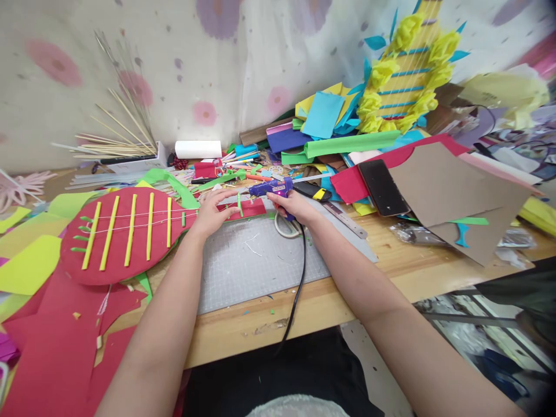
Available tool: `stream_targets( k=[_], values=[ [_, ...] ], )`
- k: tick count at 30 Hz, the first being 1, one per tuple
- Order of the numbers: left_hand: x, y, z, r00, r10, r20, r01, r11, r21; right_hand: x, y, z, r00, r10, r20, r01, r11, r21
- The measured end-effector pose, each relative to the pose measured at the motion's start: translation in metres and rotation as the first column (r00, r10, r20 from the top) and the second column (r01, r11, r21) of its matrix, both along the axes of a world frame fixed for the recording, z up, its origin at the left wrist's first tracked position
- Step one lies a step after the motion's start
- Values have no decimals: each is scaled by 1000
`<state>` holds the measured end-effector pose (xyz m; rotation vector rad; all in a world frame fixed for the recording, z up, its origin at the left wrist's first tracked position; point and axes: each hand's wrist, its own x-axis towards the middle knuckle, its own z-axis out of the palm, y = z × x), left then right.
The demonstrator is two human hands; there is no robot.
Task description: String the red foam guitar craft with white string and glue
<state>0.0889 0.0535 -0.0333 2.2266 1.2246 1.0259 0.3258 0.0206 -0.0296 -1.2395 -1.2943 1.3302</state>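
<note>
My right hand (292,207) is closed round the grip of a blue glue gun (270,187), whose nozzle points left over a red paper strip (248,208). The gun's black cord (299,272) runs back over the grey cutting mat (256,260) and off the table edge. My left hand (214,211) presses on the red strip, where it joins a red guitar-shaped paper piece (119,234) with yellow cross strips and white strings. A small green strip (238,204) stands between my two hands.
A wooden table (391,260) is crowded with coloured paper, a brown cardboard sheet (456,191), a black phone (382,186), a metal ruler (345,219), a box of sticks (125,147) and a yellow-and-blue paper guitar (403,75) against the wall. Red paper scraps (56,347) lie at the left.
</note>
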Motion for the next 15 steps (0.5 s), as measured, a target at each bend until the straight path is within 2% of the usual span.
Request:
stream_targets(
  k=[6, 15],
  values=[
    [0, -1, 2, 1000, -4, 1, 4, 1000, -9, 0, 0, 1, 999, -19, 29, 19, 1000, -7],
    [1, -1, 1, 1000, 17, 12, -17, 1000, -4, 2, 0, 0, 1000, 27, -7, -27, 1000, 9]
  ],
)
